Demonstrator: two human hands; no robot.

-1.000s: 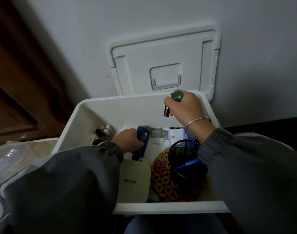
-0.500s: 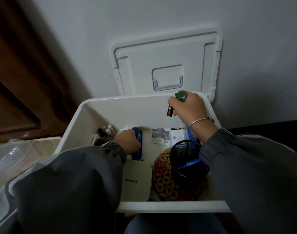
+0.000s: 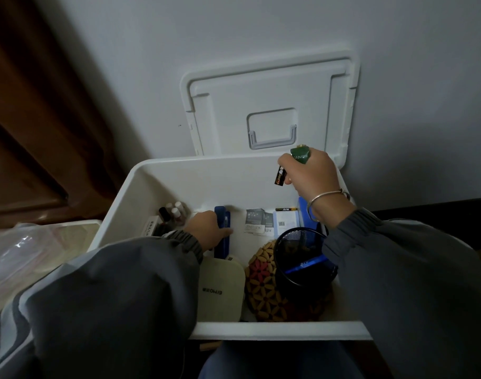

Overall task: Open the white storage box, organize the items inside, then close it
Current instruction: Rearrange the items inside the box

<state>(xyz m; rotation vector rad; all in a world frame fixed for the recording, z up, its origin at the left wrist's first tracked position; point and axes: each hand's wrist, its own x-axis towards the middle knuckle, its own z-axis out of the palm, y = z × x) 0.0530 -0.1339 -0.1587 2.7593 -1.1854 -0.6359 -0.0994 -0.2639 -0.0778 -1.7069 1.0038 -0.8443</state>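
Hands work inside the open white storage box (image 3: pixel 157 184) at centre frame: left hand (image 3: pixel 207 228) clamped on a blue stapler (image 3: pixel 222 231) to reposition it, right hand (image 3: pixel 310 173) closed around two batteries (image 3: pixel 291 166) awaiting placement.

A plain pale wall (image 3: pixel 261 36) fills the scene from eleven to three o'clock, dimly and evenly lit. Dark brown wooden panelling (image 3: pixel 28 119) runs from nine to eleven o'clock. At eight to nine o'clock lies crinkled clear plastic sheeting (image 3: pixel 17 250); at three o'clock, a dark ledge (image 3: pixel 439 212).
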